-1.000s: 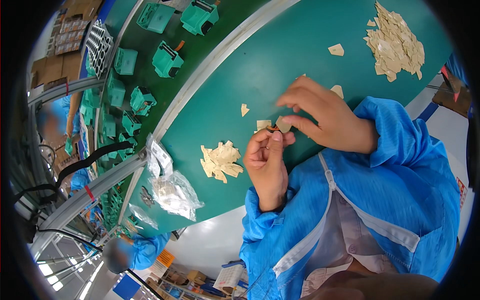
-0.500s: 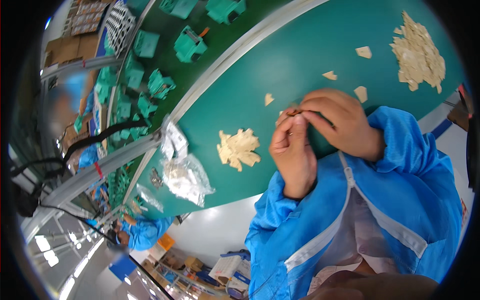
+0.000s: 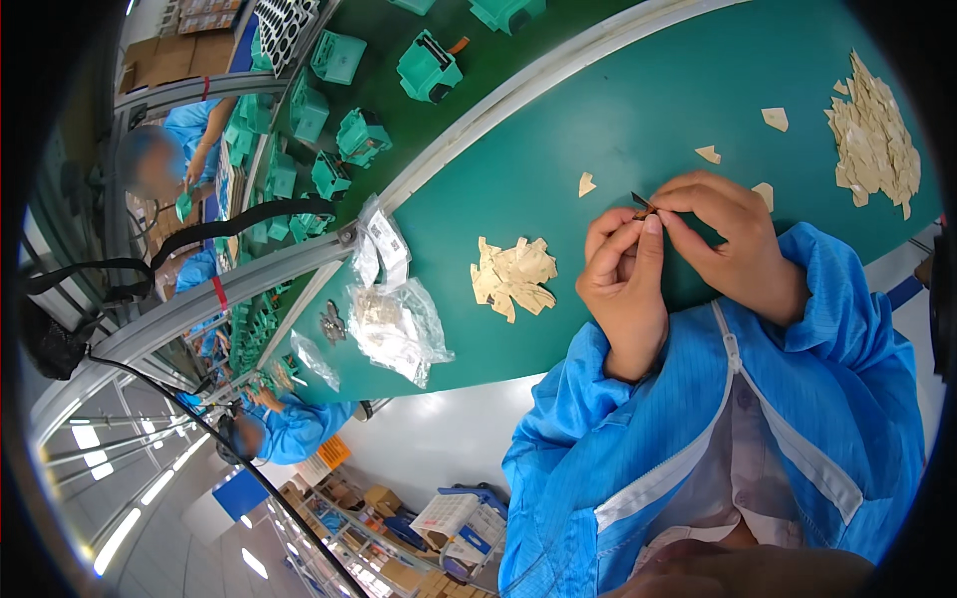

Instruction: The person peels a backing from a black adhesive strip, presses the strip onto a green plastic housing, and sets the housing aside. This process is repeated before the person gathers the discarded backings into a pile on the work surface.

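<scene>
Since a half-second earlier, both hands were raised slightly from the green worktop (image 3: 618, 110), and a small dark part (image 3: 641, 207) was exposed between them. It was pinched by the left hand (image 3: 623, 284) and right hand (image 3: 733, 239); tan paper pieces (image 3: 513, 274) lay just left.

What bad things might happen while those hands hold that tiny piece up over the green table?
The small dark piece is pinched only by fingertips of the left hand and right hand, so it might slip and drop onto the green table. If it fell, it could land among the tan paper scraps lying just beside the hands and be hard to spot. A sleeve might also brush those loose scraps about.
</scene>
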Available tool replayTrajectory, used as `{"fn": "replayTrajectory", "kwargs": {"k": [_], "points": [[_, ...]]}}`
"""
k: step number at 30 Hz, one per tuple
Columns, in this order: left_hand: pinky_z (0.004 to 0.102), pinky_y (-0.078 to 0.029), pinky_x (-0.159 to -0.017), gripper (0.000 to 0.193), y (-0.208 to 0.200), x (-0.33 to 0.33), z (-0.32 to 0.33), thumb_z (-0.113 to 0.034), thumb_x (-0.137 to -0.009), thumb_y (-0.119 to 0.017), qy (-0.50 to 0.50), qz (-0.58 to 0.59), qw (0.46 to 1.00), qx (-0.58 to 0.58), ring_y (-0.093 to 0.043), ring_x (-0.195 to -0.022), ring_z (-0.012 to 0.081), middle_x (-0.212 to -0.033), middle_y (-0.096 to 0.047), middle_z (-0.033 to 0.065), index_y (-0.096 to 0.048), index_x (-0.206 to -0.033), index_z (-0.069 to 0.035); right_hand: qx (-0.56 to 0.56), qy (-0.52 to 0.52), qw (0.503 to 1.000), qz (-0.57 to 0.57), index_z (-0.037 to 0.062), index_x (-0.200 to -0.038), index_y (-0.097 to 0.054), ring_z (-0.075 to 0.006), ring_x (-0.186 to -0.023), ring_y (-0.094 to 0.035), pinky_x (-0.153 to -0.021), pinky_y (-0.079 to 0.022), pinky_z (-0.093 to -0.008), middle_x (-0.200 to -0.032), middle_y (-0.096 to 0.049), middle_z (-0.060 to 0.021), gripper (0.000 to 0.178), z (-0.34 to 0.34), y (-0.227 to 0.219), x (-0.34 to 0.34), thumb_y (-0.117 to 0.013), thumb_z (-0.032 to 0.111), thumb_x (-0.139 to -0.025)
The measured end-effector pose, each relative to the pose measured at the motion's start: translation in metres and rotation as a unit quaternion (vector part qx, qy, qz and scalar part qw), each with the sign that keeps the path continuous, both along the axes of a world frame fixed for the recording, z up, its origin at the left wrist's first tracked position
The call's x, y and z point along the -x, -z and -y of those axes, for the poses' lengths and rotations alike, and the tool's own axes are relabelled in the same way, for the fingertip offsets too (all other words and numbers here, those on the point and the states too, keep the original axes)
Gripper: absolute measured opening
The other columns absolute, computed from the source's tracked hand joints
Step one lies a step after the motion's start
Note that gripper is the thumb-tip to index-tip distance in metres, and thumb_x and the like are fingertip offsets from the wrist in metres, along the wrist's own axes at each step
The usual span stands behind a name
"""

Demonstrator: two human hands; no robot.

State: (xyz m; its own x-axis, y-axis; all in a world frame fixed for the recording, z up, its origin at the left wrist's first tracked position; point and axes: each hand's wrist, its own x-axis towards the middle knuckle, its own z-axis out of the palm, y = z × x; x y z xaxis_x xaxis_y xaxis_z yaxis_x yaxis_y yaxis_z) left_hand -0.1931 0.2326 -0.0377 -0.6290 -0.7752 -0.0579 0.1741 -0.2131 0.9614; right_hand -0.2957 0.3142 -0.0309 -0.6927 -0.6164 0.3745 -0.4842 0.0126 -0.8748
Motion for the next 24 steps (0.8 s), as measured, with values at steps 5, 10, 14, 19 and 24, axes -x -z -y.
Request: {"fn": "replayTrajectory", "kwargs": {"k": [5, 10, 14, 19, 24], "points": [[0.0273, -0.051, -0.087, 0.009, -0.003, -0.003, 0.0, 0.006, -0.091, -0.066, -0.003, 0.024, 0.998, 0.058, -0.062, -0.095, 0.0139, -0.113, -0.062, 0.0092, -0.069, -0.099, 0.003, -0.011, -0.003, 1.0, -0.017, 0.0013, -0.088, -0.059, -0.0232, -0.072, -0.062, -0.063, -0.05, -0.0323, -0.083, -0.063, -0.0098, 0.01, 0.001, -0.004, 0.002, -0.066, -0.001, -0.081], [0.0314, -0.049, -0.09, 0.013, -0.014, -0.026, 0.02, 0.007, -0.088, -0.068, 0.037, 0.009, 0.998, 0.044, -0.061, -0.101, 0.0183, -0.113, -0.061, 0.0116, -0.068, -0.101, 0.003, -0.005, 0.019, 0.994, 0.103, 0.0011, -0.086, -0.055, -0.0176, -0.07, -0.055, -0.063, -0.045, -0.0289, -0.081, -0.056, -0.0076, 0.007, -0.007, -0.001, 0.015, -0.062, 0.0, -0.084], [0.0363, -0.047, -0.09, 0.025, -0.035, -0.041, 0.056, 0.002, -0.08, -0.076, 0.131, 0.082, 0.911, 0.383, -0.058, -0.103, 0.0247, -0.113, -0.06, 0.0126, -0.071, -0.105, 0.001, -0.007, -0.057, 0.992, 0.108, 0.001, -0.086, -0.053, -0.0171, -0.072, -0.052, -0.065, -0.043, -0.0295, -0.08, -0.054, -0.007, 0.008, -0.017, 0.007, 0.024, -0.062, 0.002, -0.086], [0.0411, -0.047, -0.089, 0.053, -0.051, -0.043, 0.073, -0.037, -0.062, -0.087, 0.088, 0.144, 0.756, 0.632, -0.058, -0.1, 0.0265, -0.11, -0.06, 0.0081, -0.074, -0.108, -0.013, 0.021, -0.177, 0.961, 0.211, 0.0041, -0.097, -0.063, -0.022, -0.093, -0.059, -0.084, -0.045, -0.034, -0.098, -0.062, -0.0082, 0.01, -0.015, -0.014, 0.021, -0.063, 0.005, -0.087], [0.0459, -0.046, -0.092, 0.061, -0.061, -0.037, 0.072, -0.05, -0.059, -0.083, 0.099, 0.131, 0.721, 0.673, -0.057, -0.101, 0.0263, -0.108, -0.06, 0.0075, -0.073, -0.11, -0.017, -0.037, -0.338, 0.916, 0.215, 0.005, -0.096, -0.068, -0.0239, -0.108, -0.056, -0.093, -0.044, -0.0367, -0.112, -0.06, -0.0078, 0.011, -0.023, -0.025, 0.024, -0.07, 0.013, -0.088]]}}
